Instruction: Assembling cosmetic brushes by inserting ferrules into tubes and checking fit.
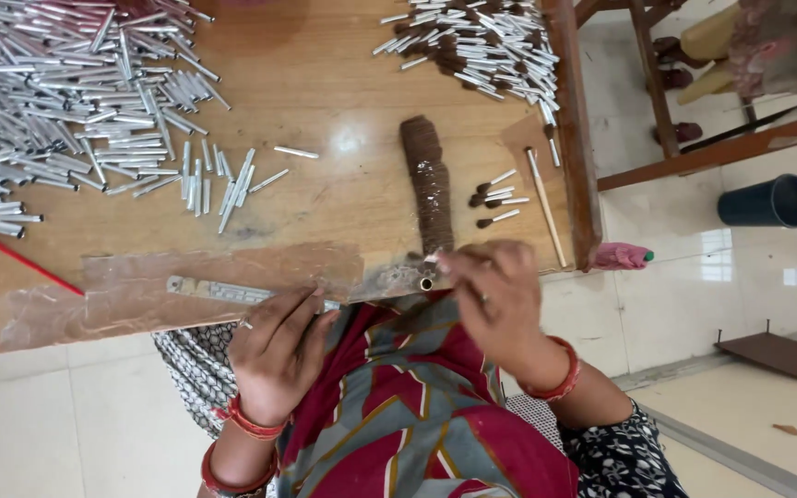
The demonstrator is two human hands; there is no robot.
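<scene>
Left hand (279,346): fingers pressed together on flat metal ruler (219,291), wooden bench (325,83) edge.
Right hand (495,295): fingers pinching small silver metal tube (428,279).

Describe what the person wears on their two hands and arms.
Both hands are bare, no gloves. The left hand has a thin ring on one finger, and its wrist carries red-orange bangles, with another set further up the forearm. The right hand also shows a ring, with a red-orange bangle at the wrist. A dark sleeve with white print covers the right upper arm.
</scene>
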